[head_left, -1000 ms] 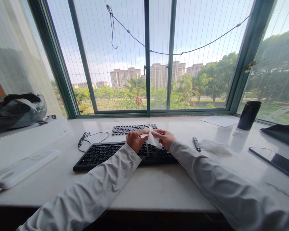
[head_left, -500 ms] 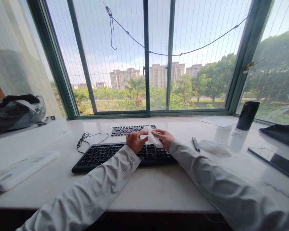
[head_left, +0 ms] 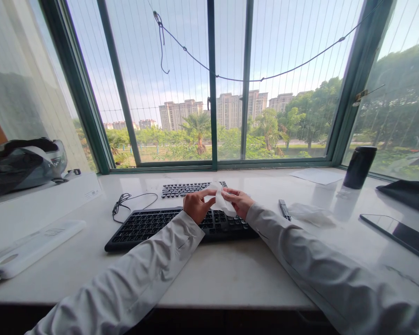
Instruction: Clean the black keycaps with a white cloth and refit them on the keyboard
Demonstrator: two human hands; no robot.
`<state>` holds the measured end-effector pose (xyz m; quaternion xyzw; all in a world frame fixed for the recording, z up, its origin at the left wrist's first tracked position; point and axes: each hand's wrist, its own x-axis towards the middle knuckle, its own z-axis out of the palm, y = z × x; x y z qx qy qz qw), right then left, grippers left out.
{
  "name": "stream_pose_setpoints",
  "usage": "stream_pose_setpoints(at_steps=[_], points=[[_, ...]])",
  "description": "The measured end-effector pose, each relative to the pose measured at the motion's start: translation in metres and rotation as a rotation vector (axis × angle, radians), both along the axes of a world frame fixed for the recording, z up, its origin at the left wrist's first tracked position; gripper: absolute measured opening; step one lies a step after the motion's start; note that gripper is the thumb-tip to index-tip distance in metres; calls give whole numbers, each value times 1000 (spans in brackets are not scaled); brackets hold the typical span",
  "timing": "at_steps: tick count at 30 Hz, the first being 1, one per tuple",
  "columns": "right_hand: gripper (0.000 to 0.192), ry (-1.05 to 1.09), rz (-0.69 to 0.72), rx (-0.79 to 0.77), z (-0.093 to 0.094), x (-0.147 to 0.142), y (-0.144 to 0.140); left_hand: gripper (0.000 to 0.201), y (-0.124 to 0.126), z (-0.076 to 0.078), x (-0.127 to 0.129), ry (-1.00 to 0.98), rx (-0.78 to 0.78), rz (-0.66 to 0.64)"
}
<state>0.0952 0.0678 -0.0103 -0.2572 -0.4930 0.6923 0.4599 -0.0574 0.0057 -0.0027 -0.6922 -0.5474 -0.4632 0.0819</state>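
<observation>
A thin white tissue is held between both hands, above the right part of a black keyboard. My left hand pinches its left side with thumb and fingers. On the other side, my right hand has its fingers closed around the tissue; whether something else lies inside cannot be made out. Behind the hands, rows of loose black keycaps are laid out on the white counter. The forearms hide part of the keyboard's front edge.
A cable lies coiled left of the keyboard. To the right are a small dark tool, a clear plastic bag, a phone-like dark slab and a black cylinder. A white case and a helmet-like object occupy the left.
The tissue has shifted slightly between the fingers, and its lower edge now spreads a little. Both hands stay in nearly the same place.
</observation>
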Motion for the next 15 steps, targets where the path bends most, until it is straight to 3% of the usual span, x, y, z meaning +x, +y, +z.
stream_pose_setpoints(at_steps=[5,11,15], points=[[38,-22,-55,37,-2,3,6,25,0,-1,0,29,-17,38],[40,-275,-115,262,-9,9,16,25,1,-2,2,3,-52,-5],[41,-394,-193,313,-8,10,16,27,2,-3,2,22,-46,17]])
